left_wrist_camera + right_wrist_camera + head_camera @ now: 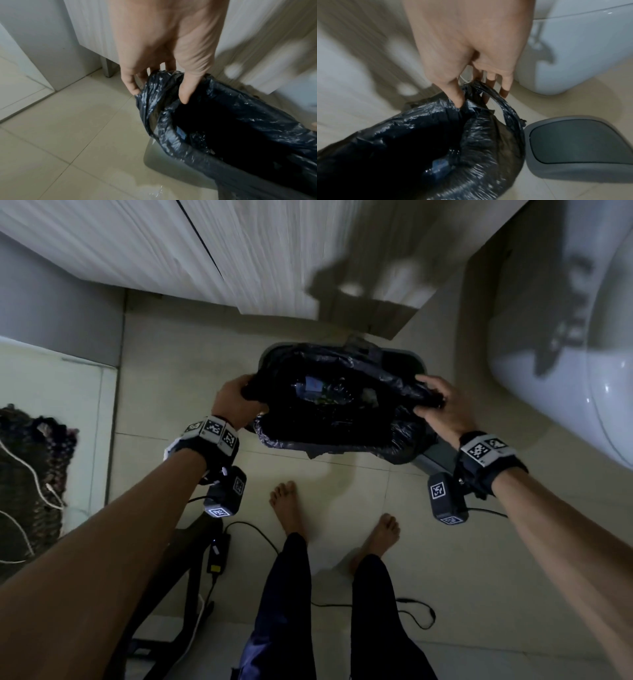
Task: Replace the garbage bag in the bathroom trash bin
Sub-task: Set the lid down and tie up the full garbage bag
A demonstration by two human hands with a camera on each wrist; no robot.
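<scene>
A black garbage bag [342, 426] sits in a grey trash bin [407, 359] on the tiled floor, its mouth open. Trash lies inside, including an item with a blue label [313, 385]. My left hand [236, 398] grips the bag's gathered left edge, thumb inside the mouth and fingers outside [159, 94]. My right hand [435, 398] pinches the bunched right edge [481, 98]. The bag [257, 121] stands pulled up above the bin's wall [163, 159]. The bin's grey lid [580, 146] lies on the floor to the right of the bag [419, 121].
A white toilet [565, 371] stands close on the right. A pale cabinet [239, 251] runs behind the bin. My bare feet [284, 505] are just in front of it. A black charger with cables [217, 556] and a dark mat [30, 467] lie at the left.
</scene>
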